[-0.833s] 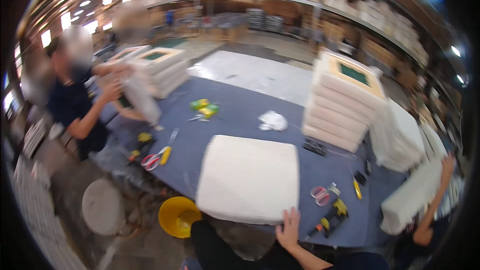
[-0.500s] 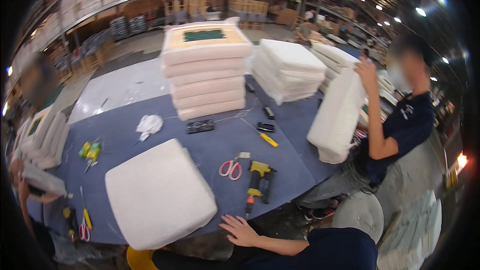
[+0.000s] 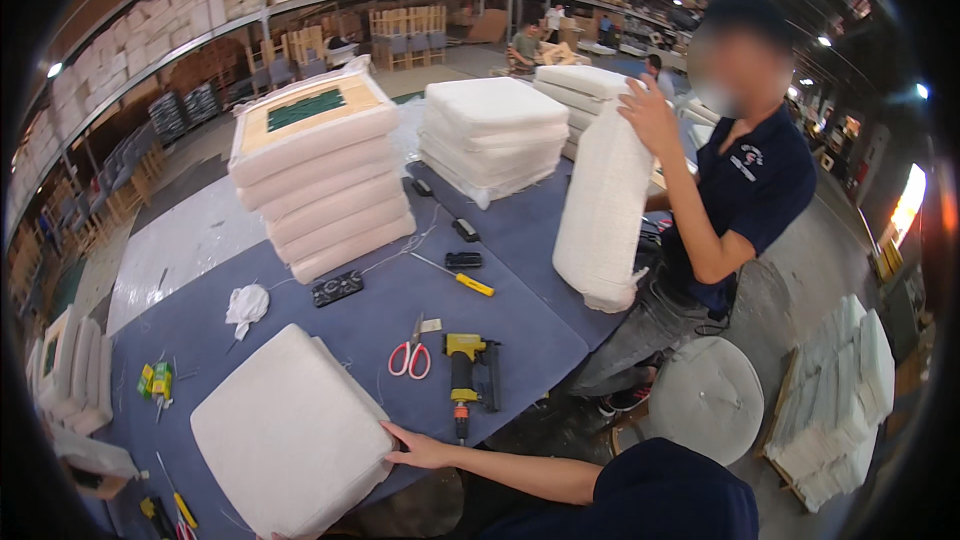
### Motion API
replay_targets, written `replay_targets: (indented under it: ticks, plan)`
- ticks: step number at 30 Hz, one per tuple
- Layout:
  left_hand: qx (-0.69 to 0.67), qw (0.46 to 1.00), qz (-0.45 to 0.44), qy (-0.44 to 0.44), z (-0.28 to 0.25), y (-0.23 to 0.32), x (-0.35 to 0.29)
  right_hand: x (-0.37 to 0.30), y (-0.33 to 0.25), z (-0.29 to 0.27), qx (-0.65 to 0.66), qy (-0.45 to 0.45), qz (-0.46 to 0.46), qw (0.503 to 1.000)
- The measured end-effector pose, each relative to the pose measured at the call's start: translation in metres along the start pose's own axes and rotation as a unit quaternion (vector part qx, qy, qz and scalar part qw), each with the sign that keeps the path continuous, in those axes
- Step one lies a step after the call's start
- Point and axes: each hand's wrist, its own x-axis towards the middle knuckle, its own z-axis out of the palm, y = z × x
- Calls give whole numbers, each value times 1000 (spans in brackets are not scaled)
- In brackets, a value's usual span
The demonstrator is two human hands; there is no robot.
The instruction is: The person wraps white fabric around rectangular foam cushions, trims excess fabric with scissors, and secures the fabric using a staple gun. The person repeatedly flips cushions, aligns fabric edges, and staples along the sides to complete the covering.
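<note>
A square white upholstered seat cushion [image 3: 290, 430] lies on the blue-covered table in front of me. My right hand [image 3: 418, 448] reaches in from the lower right and grips the cushion's right side, with the fingertips on its edge. I cannot see my left hand. Right of the cushion lies a yellow and black staple gun [image 3: 463, 380], its nose away from me. Beside it are red-handled scissors [image 3: 410, 357] and a yellow-handled screwdriver [image 3: 470, 283]. A crumpled white cloth [image 3: 246, 308] sits beyond the cushion.
A tall stack of cushions [image 3: 325, 190] stands on the table [image 3: 520, 340], with another white stack [image 3: 495, 130] behind. At right a co-worker [image 3: 755, 170] holds a cushion [image 3: 600, 205] upright. A round stool [image 3: 705, 400] and stacked white pieces [image 3: 835, 400] stand on the floor.
My right hand has gone from lying spread beside the cushion to gripping its right side. The view has swung right; the co-worker still holds the other cushion upright.
</note>
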Motion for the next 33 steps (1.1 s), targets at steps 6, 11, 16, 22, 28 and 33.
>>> replay_targets:
  ticks: [6,11,16,22,28,33]
  plan:
    - [60,994,-75,52,39,40,0,5,54,-2,-46,-4,9,999]
    - [13,1000,-16,0,31,23,2,-3,36,25,-124,68,21,990]
    - [-166,960,-110,195,35,106,-12,-4,-71,-25,10,164,9,986]
    - [-98,946,122,284,-22,312,6,0,-254,-69,54,120,-224,966]
    - [263,880,190,347,-53,321,37,22,-290,-68,-165,152,-261,939]
    - [390,867,299,86,-18,418,38,22,-279,-56,-78,241,-248,935]
